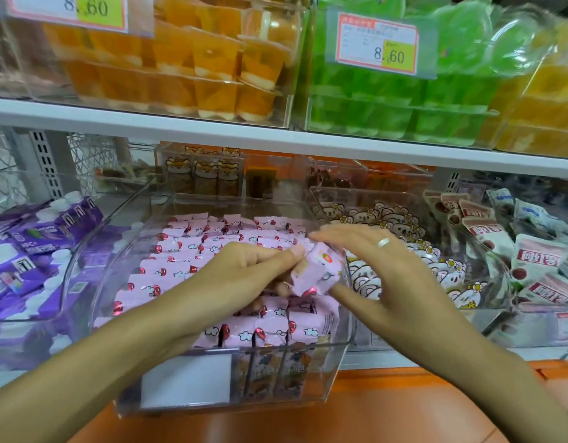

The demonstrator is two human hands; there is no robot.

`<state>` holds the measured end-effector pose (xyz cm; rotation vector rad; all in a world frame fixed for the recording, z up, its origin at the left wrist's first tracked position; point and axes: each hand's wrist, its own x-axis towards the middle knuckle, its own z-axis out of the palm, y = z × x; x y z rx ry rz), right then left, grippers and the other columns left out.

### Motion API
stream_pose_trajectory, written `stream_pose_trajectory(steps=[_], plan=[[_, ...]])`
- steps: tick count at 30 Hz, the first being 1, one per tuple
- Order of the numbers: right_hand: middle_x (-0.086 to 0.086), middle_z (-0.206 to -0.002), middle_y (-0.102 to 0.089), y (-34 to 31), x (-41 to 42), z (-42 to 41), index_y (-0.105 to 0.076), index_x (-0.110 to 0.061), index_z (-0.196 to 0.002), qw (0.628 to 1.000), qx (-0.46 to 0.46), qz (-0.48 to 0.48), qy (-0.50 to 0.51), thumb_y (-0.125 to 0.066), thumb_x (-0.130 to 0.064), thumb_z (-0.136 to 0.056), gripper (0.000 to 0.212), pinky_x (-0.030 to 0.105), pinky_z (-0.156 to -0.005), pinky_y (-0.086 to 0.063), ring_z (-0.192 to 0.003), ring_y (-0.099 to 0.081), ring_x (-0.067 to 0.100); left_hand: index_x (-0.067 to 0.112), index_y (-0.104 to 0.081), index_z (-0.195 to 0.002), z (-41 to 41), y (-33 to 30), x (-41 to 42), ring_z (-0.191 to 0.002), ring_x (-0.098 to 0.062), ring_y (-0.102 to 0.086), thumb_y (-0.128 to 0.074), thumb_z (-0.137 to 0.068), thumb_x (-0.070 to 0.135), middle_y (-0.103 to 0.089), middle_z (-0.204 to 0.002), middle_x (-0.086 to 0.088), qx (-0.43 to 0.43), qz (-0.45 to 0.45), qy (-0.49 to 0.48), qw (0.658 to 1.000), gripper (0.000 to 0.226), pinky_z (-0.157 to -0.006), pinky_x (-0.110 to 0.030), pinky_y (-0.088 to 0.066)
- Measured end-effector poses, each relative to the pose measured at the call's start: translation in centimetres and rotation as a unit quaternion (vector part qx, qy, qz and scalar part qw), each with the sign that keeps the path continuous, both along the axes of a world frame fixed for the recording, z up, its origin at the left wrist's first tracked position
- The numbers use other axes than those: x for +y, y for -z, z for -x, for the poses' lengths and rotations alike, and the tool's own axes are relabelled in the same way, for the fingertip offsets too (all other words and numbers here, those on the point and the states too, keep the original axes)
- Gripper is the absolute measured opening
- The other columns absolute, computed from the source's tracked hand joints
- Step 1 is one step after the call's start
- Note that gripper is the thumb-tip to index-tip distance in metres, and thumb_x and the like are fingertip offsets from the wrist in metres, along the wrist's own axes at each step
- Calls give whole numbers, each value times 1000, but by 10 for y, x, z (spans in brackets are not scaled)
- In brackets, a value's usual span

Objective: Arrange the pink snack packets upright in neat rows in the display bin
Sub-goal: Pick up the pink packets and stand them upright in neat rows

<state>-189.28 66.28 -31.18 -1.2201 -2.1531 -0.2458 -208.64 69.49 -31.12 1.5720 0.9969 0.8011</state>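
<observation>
- Left hand: fingers curled, pinching one loose pink packet held tilted above the bin's right side.
- Right hand: flat, fingers straight and spread, thumb tip just beside that packet; ring on one finger.
- Display bin: clear, at the shelf's front edge.
- Pink snack packets: upright in rows, filling the bin.

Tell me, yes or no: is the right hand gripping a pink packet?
No: the right hand hovers open with straight fingers, while the left hand pinches the raised pink packet.
</observation>
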Motion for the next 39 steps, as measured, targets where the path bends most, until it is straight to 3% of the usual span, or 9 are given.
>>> stream_pose_trajectory(steps=[5, 7, 11, 15, 22, 26, 30, 35, 39], plan=[[-5, -71, -66, -8, -1, 2, -57, -35, -73, 960, 272, 65, -4, -67, -55, -66, 23, 11, -53, -36, -60, -55, 10, 21, -74, -88, -2, -2, -2, -62, -3, -61, -39, -87, 51, -74, -81, 5, -30, -39, -14, 999, 46, -46, -12, -40], [19, -72, -66, -7, 0, 1, -61, -17, -73, 924, 361, 126, -25, -70, -51, -63, 37, 17, -48, -39, -58, -54, 26, 28, -73, -90, -1, 0, -1, -71, -2, -64, -42, -78, 58, -73, -88, 10, -24, -58, -14, 998, 45, -55, -13, -45], [36, -80, -61, -3, 3, 0, -60, 9, -91, 873, 434, 218, -39, -72, -47, -59, 65, 25, -45, -43, -55, -52, 22, 42, -64, -104, -3, 8, -3, -92, 8, -63, -61, -72, 68, -64, -106, 30, 31, -142, 45, 988, 41, -76, -17, -49], [23, -76, -70, 1, 4, 2, -63, 2, -91, 871, 426, 243, -37, -72, -53, -57, 64, 36, -57, -45, -51, -58, 16, 40, -64, -105, -7, 15, -4, -87, 0, -66, -71, -70, 57, -65, -102, 22, 16, -170, 36, 985, 40, -73, -19, -52], [-23, -72, -62, -8, -3, -1, -56, -21, -106, 883, 418, 201, -72, -62, -42, -79, 34, 22, -61, -51, -68, -62, 2, 46, -65, -102, -8, 19, -6, -91, -1, -63, -60, -72, 53, -67, -100, 20, -5, -194, 45, 980, 31, -77, -21, -51], [-10, -79, -68, -10, -4, -5, -51, -17, -120, 875, 441, 185, -70, -60, -30, -77, 46, 29, -65, -56, -71, -67, 11, 47, -59, -109, -7, 21, -7, -98, 5, -59, -59, -73, 57, -63, -105, 25, 9, -205, 55, 977, 38, -79, -12, -48], [-1, -82, -67, -12, -4, -13, -52, -25, -115, 876, 455, 160, -22, -62, -35, -70, 47, 33, -59, -52, -68, -63, 15, 58, -42, -115, 1, 27, -6, -106, 18, -45, -60, -71, 68, -45, -112, 44, 139, -233, 68, 960, 48, -81, -11, -40], [-14, -72, -61, -11, -8, -13, -55, -21, -96, 927, 339, 163, -14, -63, -39, -71, 32, 19, -55, -47, -55, -58, 5, 47, -53, -110, 7, 27, -3, -101, 10, -41, -54, -87, 55, -48, -111, 33, 292, -382, 55, 875, 25, -81, -16, -39], [-8, -83, -60, -6, -13, -4, -56, -22, -97, 948, 268, 170, -16, -62, -52, -66, 44, 34, -61, -52, -65, -61, 13, 45, -59, -104, 10, 26, 3, -98, 7, -44, -50, -87, 58, -53, -106, 28, 310, -375, 70, 871, 23, -80, -23, -43]])
